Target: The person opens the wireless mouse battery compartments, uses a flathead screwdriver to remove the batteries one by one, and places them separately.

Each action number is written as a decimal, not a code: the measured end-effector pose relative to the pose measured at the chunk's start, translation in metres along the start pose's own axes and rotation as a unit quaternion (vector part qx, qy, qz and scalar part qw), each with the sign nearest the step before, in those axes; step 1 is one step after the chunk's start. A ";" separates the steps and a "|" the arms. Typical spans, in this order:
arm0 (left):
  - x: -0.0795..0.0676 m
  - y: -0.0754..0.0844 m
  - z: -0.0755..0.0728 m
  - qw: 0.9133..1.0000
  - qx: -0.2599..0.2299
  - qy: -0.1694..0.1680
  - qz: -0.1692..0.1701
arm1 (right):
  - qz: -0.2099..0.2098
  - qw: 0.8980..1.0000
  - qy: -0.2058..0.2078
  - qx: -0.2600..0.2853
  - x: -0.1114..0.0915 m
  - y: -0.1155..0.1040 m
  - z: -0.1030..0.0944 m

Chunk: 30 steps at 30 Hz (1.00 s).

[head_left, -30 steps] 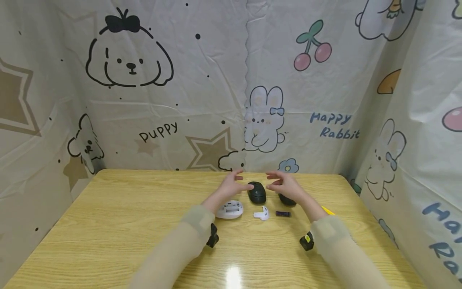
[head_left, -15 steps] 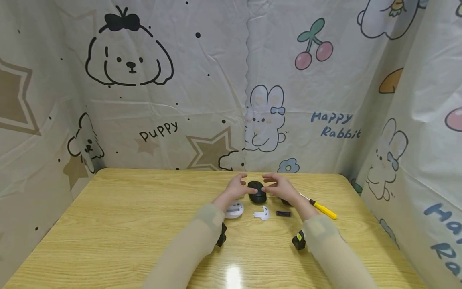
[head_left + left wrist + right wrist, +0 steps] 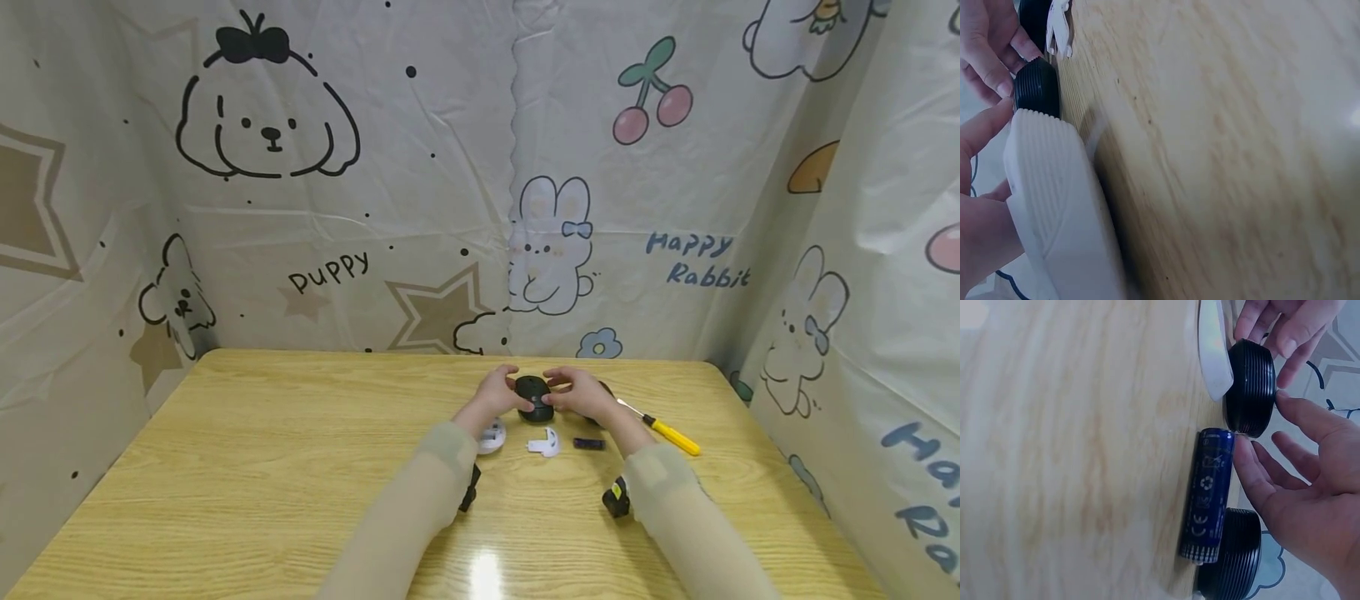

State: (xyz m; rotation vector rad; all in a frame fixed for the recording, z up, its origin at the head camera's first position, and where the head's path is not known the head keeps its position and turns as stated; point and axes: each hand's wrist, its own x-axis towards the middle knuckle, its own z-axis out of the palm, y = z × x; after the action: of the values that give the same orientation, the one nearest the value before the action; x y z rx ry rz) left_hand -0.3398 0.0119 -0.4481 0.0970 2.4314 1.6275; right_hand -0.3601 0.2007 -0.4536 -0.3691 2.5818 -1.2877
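Note:
A black computer mouse (image 3: 533,388) lies on the table between both hands. My left hand (image 3: 495,395) holds its left side, with the thumb at the near part. From the other side my right hand (image 3: 581,395) holds it, its thumb also on the top. In the right wrist view, fingers of both hands meet the ribbed edge of this mouse (image 3: 1250,387). Under the left forearm sits an overturned white mouse (image 3: 492,436), partly hidden; its ribbed side fills the left wrist view. A second black mouse (image 3: 597,418) is mostly covered by the right hand.
Nearer to me lie a white battery cover (image 3: 545,443) and a dark blue battery (image 3: 588,444). A yellow-handled screwdriver (image 3: 675,436) rests to the right. A printed curtain (image 3: 420,208) stands behind the wooden table (image 3: 262,467).
Both hands have closed in on the black mouse from its two sides and now hold it. The left forearm covers more of the white mouse; the screwdriver has come into full view.

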 end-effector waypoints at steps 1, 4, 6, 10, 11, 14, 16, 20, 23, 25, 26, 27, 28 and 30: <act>0.000 0.000 0.000 1.000 0.003 0.001 -0.001 | 0.003 1.000 0.001 -0.002 0.000 0.000 0.000; 0.000 0.000 0.000 1.000 0.013 0.004 -0.002 | 0.021 1.000 0.001 0.009 0.002 0.000 0.001; 0.001 0.000 0.000 1.000 0.014 0.004 -0.004 | 0.033 0.999 0.002 0.019 0.002 0.001 0.002; 0.002 0.000 0.001 1.000 0.023 0.005 -0.001 | 0.051 0.998 0.010 0.030 0.003 0.002 0.003; 0.003 0.000 0.001 1.000 0.028 0.005 0.001 | 0.055 0.998 0.012 0.033 0.003 0.002 0.003; 0.003 -0.001 0.001 0.999 0.035 0.007 0.004 | 0.065 0.997 0.016 0.049 0.002 0.001 0.005; 0.003 -0.001 0.001 0.999 0.035 0.008 0.004 | 0.067 0.996 0.019 0.054 0.001 -0.001 0.006; 0.003 -0.001 -0.001 1.000 0.019 0.014 0.005 | 0.061 0.997 0.032 0.046 -0.001 -0.008 0.007; 0.002 0.000 -0.002 1.000 0.004 0.021 0.008 | 0.061 0.996 0.040 0.055 -0.001 -0.014 0.006; 0.002 0.001 -0.004 1.000 -0.005 0.024 0.011 | 0.056 0.995 0.040 0.071 -0.001 -0.017 0.006; 0.002 0.002 -0.005 1.000 -0.008 0.025 0.012 | 0.058 0.994 0.042 0.080 -0.002 -0.018 0.006; 0.002 0.002 -0.006 1.000 -0.009 0.026 0.013 | 0.059 0.994 0.043 0.086 -0.002 -0.020 0.006; 0.002 0.003 -0.007 1.000 -0.008 0.027 0.015 | 0.057 0.993 0.044 0.090 -0.002 -0.021 0.006; 0.001 0.005 -0.009 0.999 -0.005 0.028 0.018 | 0.056 0.992 0.045 0.100 -0.003 -0.023 0.006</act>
State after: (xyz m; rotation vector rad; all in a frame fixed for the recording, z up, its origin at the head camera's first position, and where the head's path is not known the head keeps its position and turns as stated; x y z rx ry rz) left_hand -0.3434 0.0059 -0.4406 0.0955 2.4762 1.6786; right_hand -0.3526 0.1836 -0.4382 -0.1304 2.4747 -1.5364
